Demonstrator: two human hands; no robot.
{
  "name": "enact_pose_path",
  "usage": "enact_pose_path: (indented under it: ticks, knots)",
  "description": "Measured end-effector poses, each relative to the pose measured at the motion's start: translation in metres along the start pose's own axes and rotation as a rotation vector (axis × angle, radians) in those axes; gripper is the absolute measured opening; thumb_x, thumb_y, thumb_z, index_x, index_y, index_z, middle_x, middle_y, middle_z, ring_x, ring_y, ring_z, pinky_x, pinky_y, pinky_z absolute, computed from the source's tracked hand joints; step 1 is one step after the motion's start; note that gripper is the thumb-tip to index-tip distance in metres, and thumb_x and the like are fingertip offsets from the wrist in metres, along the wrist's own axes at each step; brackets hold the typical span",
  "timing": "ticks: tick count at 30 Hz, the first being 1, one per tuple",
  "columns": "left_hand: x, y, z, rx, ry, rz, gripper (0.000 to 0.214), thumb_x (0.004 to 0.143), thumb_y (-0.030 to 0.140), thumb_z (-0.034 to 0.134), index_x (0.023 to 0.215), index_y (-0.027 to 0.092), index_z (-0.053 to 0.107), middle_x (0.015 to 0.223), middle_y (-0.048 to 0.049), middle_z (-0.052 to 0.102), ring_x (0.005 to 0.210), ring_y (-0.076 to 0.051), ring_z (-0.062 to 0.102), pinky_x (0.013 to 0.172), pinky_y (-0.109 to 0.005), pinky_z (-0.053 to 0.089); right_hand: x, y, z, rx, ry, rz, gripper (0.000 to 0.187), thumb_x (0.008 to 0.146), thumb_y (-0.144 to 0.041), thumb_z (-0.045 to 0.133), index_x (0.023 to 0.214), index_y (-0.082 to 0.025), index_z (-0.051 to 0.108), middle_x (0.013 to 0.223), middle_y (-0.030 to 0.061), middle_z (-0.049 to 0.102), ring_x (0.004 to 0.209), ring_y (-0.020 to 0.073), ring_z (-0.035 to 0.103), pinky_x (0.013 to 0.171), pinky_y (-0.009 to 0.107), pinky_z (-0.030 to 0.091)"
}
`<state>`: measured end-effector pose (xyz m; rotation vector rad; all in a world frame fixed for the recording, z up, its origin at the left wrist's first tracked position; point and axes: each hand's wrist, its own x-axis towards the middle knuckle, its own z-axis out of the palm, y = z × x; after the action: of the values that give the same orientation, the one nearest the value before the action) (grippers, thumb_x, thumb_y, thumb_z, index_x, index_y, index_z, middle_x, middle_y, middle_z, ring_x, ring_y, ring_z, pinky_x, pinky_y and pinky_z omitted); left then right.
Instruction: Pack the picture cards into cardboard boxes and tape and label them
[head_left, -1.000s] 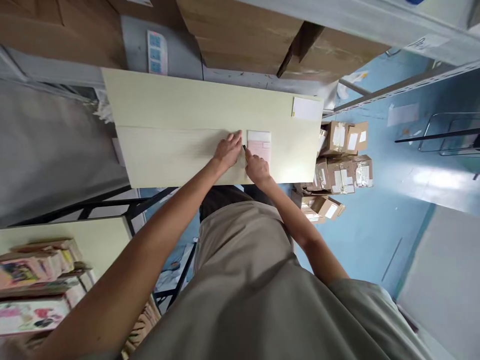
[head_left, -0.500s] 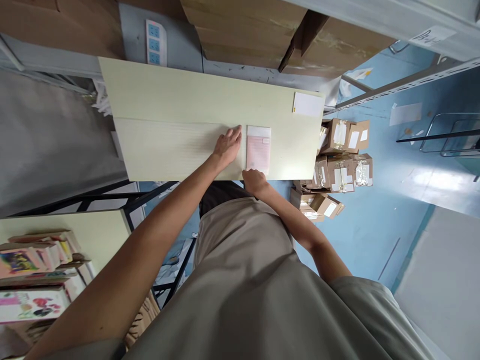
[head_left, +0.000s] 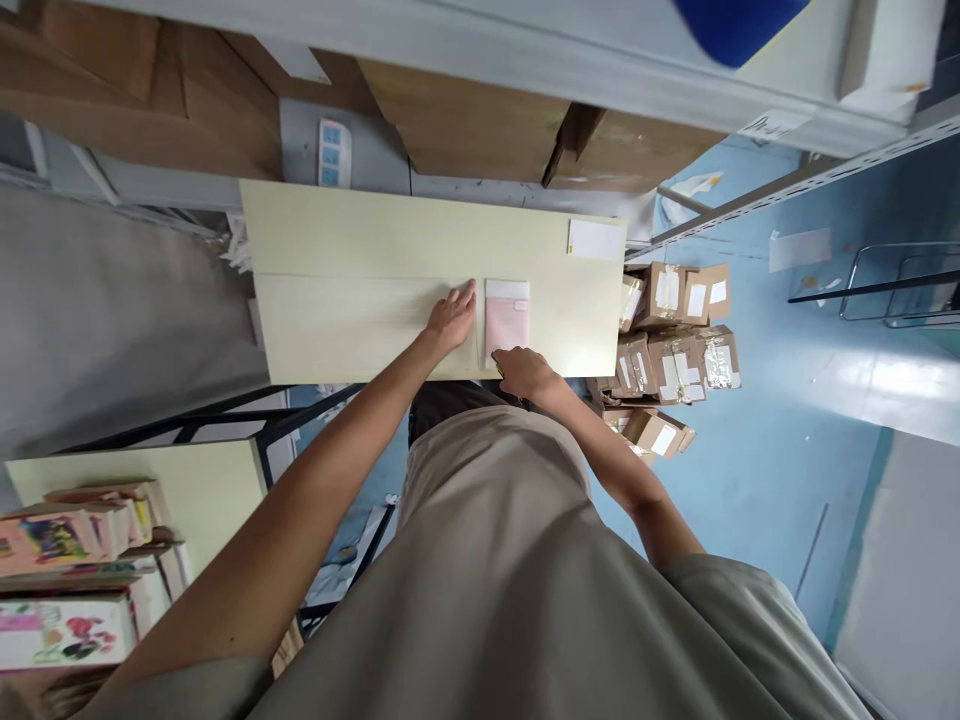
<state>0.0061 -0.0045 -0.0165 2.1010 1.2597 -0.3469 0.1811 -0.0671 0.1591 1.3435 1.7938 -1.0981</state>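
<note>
A thin, pale translucent sheet (head_left: 337, 325) with faint lines lies flat along the near part of the table. My left hand (head_left: 453, 318) rests on its right end, fingers stretched out and pressing down. Just right of that hand lies a flat pink packet (head_left: 508, 325) with a white top strip and a small label, on or in clear wrapping. At the packet's lower edge, my right hand (head_left: 525, 372) is closed on a small yellow-and-dark tool (head_left: 498, 366) that looks like a utility knife. Most of the tool is hidden by the fingers.
The pale yellow table (head_left: 570, 330) holds a white card (head_left: 595, 239) at its far right. Behind it stand large cardboard boxes (head_left: 480, 125) and a power strip (head_left: 334, 153). Taped cartons (head_left: 675, 365) are stacked on the right; books (head_left: 67, 590) lie at lower left.
My right hand has shifted from the table's front edge onto the packet's lower end, and the tool's tip now shows. My left hand stays on the sheet. The camera view has tilted up.
</note>
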Motion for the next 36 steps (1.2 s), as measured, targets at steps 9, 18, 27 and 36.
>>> enact_pose_path:
  ticks: [9, 18, 27, 36]
  knots:
    - [-0.014, 0.014, -0.043, -0.112, 0.034, 0.12, 0.094, 0.097, 0.022, 0.062, 0.18, 0.0, 0.022, 0.193, -0.0306, 0.009, 0.18, -0.037, 0.025, 0.145, -0.047, 0.03, -0.052, 0.041, -0.065, 0.206, 0.452, 0.038, 0.073, 0.105, -0.033, 0.072, 0.174, -0.023, 0.049, 0.138, 0.0152, 0.084, 0.129, 0.0357, 0.079, 0.104, 0.041, 0.06]
    - [-0.031, 0.085, -0.18, -0.243, 0.511, 0.352, 0.113, 0.104, 0.035, 0.07, 0.188, 0.019, -0.005, 0.196, -0.0185, 0.008, 0.183, -0.035, 0.009, 0.15, -0.054, 0.018, -0.059, 0.058, -0.18, 0.218, 1.029, -0.026, 0.064, 0.103, -0.026, 0.063, 0.164, -0.017, 0.044, 0.131, 0.0194, 0.08, 0.117, 0.0398, 0.077, 0.099, 0.048, 0.061]
    - [-0.038, 0.102, -0.287, -0.14, 0.687, 0.371, 0.12, 0.107, 0.035, 0.069, 0.186, 0.025, -0.02, 0.197, -0.0126, -0.003, 0.183, -0.035, -0.001, 0.151, -0.054, 0.011, -0.002, 0.06, -0.3, 0.051, 1.281, 0.01, 0.045, 0.112, -0.031, 0.054, 0.154, -0.013, 0.054, 0.141, 0.0247, 0.068, 0.129, 0.0402, 0.069, 0.111, 0.058, 0.057]
    - [-0.037, 0.093, -0.256, -0.194, 0.634, 0.356, 0.116, 0.104, 0.035, 0.07, 0.188, 0.025, -0.011, 0.198, -0.0115, 0.007, 0.183, -0.033, 0.004, 0.15, -0.051, 0.019, 0.041, 0.068, -0.312, 0.058, 1.273, -0.065, 0.044, 0.117, -0.038, 0.05, 0.15, -0.011, 0.061, 0.141, 0.0267, 0.071, 0.142, 0.04, 0.06, 0.124, 0.068, 0.045]
